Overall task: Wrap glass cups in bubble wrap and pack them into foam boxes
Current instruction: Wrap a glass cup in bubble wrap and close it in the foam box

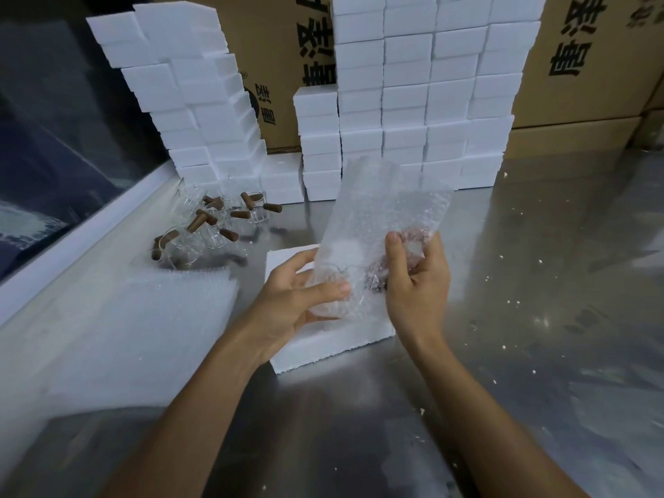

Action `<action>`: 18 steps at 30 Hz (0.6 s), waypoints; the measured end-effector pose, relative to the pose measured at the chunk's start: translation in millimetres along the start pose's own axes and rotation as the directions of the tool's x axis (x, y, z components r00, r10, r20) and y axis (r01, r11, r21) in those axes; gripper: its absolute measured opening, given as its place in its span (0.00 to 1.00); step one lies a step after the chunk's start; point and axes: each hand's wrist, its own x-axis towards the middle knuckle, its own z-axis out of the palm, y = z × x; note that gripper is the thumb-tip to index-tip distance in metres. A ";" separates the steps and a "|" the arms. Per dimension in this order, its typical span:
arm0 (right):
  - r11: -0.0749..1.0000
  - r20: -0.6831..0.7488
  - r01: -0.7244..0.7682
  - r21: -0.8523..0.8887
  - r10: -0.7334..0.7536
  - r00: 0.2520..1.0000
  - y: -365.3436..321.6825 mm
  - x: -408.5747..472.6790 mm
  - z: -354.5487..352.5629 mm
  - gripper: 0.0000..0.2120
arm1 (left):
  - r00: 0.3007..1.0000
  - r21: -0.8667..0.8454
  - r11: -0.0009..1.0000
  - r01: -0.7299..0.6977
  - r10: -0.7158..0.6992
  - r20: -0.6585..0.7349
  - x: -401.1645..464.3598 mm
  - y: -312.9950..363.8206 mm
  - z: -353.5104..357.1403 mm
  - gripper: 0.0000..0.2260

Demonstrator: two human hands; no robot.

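Holding a sheet of bubble wrap (381, 224) above the metal table (539, 282), both hands work at its lower end in the head view. The left hand (298, 292) curls around the bottom of the sheet, thumb across the front, and grips a glass cup (334, 282) through the plastic; the cup shows only as a faint clear outline inside the wrap. The right hand (416, 278) pinches the right edge of the sheet, thumb on the near face and fingers behind it, seen dimly through the bubbles. The upper part of the sheet stands free and tilts up and to the right.

Directly below the hands, a white foam box (323, 346) lies flat on the table. To its left lies a stack of bubble wrap sheets (143, 318), blurred at the near end. Beyond that stack, a cluster of unwrapped glass cups with brown wooden handles (215, 224) sits on the table, some tipped over.

At the back of the table, stacks of white foam boxes (413, 102) rise in columns, with a leaning stack (187, 84) to their left. Cardboard cartons (593, 66) printed with black characters stand behind them. Small white foam crumbs (503, 257) are scattered over the right side of the table.
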 end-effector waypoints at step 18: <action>0.999 0.086 0.031 -0.040 -0.028 0.996 -16.5 -6.3 11.3 0.09 | 0.966 -0.093 0.977 -0.191 0.171 -0.196 -7.7 -13.9 4.8 0.26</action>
